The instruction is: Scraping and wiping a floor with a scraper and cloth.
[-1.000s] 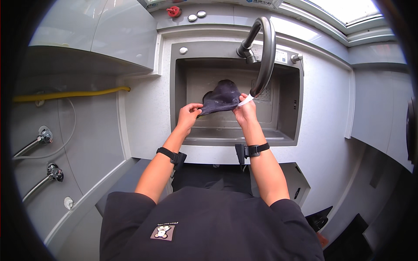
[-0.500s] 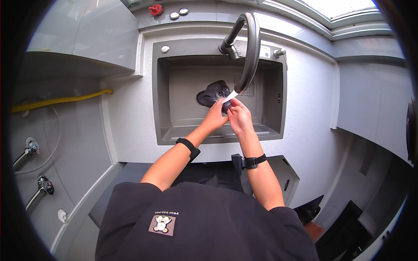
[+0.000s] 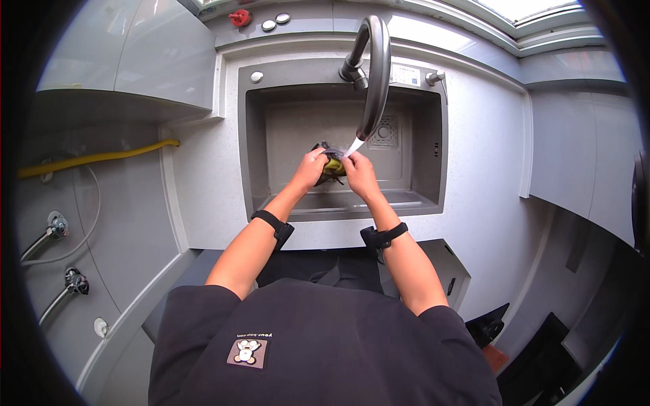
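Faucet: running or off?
Running: a white stream of water leaves the tip of the faucet, reaching down to the right hand.

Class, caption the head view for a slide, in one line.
Left grip and right grip hold dark-and-yellow fabric at a running tap, over a grey sink.

So it's a pale counter (image 3: 482,159) with a grey sink (image 3: 298,71) right under the left hand (image 3: 311,169) and right hand (image 3: 361,174), curvy faucet (image 3: 378,81) standing beyond them, plus a ledge (image 3: 310,26) way past the left one holding a red gadget (image 3: 240,17) and two discs (image 3: 269,26).
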### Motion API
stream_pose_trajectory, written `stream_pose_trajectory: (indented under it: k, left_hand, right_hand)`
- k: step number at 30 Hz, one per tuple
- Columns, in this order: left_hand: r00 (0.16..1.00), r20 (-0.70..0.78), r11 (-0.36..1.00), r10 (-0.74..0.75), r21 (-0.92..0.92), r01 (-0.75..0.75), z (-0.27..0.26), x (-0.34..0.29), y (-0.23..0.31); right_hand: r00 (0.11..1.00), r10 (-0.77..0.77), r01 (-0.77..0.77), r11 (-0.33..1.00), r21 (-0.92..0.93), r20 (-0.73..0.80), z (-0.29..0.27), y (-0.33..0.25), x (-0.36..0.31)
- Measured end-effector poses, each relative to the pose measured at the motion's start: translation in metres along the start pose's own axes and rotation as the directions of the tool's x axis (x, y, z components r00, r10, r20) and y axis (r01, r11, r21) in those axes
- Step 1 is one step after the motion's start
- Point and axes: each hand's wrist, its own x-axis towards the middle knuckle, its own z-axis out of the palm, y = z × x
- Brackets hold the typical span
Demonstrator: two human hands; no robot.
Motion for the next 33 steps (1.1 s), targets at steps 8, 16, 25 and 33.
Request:
stream_pose_trajectory:
  k: [8,16,25,33]
  left_hand:
    - [0.997,-0.049,0.916,0.052,0.400,-0.028,-0.009,-0.009,0.022]
    - [0.972,0.006,0.788,0.236,0.584,-0.194,-0.042,-0.014,0.019]
    - [0.980,-0.173,0.887,0.101,0.461,-0.010,-0.060,-0.022,0.010]
    - [0.988,-0.030,0.850,0.150,0.514,-0.114,-0.002,-0.007,0.029]
  right_hand:
    - [0.966,0.257,-0.258,0.951,0.171,0.029,-0.021,0.016,0.008]
    - [0.893,0.380,-0.449,0.793,0.412,0.242,-0.029,0.001,0.011]
    - [0.896,0.428,-0.442,0.883,0.157,0.117,-0.011,0.019,0.020]
    - [0.846,0.533,-0.470,0.712,0.521,0.035,-0.066,0.041,0.004]
